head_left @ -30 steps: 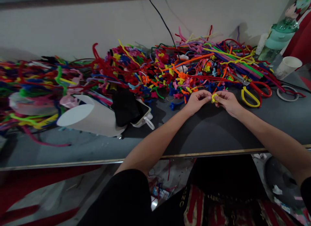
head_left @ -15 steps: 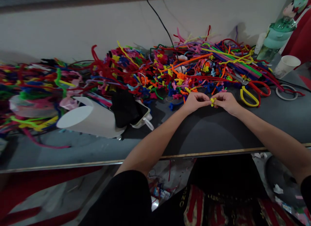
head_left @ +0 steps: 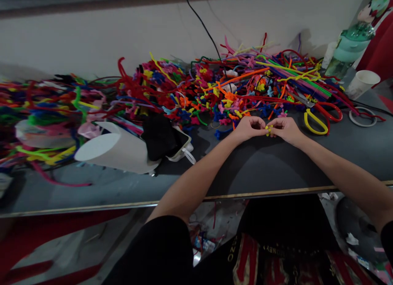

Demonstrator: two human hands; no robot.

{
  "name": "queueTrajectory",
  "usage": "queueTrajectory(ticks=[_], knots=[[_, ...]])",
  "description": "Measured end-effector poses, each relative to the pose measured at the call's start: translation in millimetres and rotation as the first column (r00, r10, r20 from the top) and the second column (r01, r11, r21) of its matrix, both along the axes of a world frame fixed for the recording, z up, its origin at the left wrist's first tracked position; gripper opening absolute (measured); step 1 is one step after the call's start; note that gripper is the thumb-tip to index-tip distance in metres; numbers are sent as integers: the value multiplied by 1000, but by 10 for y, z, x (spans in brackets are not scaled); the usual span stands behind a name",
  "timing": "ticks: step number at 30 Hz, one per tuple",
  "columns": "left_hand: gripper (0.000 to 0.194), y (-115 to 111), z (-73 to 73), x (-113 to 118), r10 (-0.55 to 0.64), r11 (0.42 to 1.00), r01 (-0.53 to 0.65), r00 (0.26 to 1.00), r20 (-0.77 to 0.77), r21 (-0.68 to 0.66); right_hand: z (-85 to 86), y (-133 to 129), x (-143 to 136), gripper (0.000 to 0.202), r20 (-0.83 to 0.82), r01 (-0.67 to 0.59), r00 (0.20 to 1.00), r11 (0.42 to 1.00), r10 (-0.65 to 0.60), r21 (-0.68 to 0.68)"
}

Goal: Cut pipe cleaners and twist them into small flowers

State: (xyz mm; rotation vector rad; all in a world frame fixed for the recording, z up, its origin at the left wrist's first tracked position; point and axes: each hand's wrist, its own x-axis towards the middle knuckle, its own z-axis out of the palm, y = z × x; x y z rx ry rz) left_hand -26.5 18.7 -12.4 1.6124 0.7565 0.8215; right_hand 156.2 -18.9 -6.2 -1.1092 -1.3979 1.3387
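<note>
Between my fingertips is a small yellow piece of bent pipe cleaner (head_left: 269, 131), mostly covered by the fingers. My left hand (head_left: 249, 127) pinches it from the left, thumb and forefinger together. From the right, my right hand (head_left: 286, 129) pinches the same piece, and the two hands nearly touch. Both are just above the grey table, in front of a heap of pipe cleaners (head_left: 245, 86) in many colours, some twisted into small shapes. Right of my right hand lie scissors (head_left: 316, 121) with one yellow and one red handle loop.
A white paper cup (head_left: 362, 84) and a green bottle (head_left: 348, 52) stand at the back right, near a grey ring (head_left: 362, 116). On the left are a white cylindrical object (head_left: 115, 154), a black cloth-like item (head_left: 159, 138) and a phone (head_left: 181, 145). A black cable (head_left: 202, 25) hangs down behind.
Both hands stay in place with the yellow piece. The fingers have shifted slightly around it, and less of it shows now. The view has moved a little.
</note>
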Motion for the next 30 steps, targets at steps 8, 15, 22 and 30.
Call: queueTrajectory(ticks=[8,15,22,30], knots=[[39,-31,-75,51,96,983,-124,975,201,134,11,22,-24,47,-227,72,968,987,-103,-142],[38,19,-101,37,67,978,-103,980,189,183,20,15,-2,48,-295,22,952,980,-81,-197],[33,23,-32,14,7,995,-29,972,233,91,58,-22,-40,47,-299,-31,954,983,-25,-180],[37,-14,-34,30,36,998,-47,974,222,44,62,-26,-32,46,-210,6,978,998,-18,-56]])
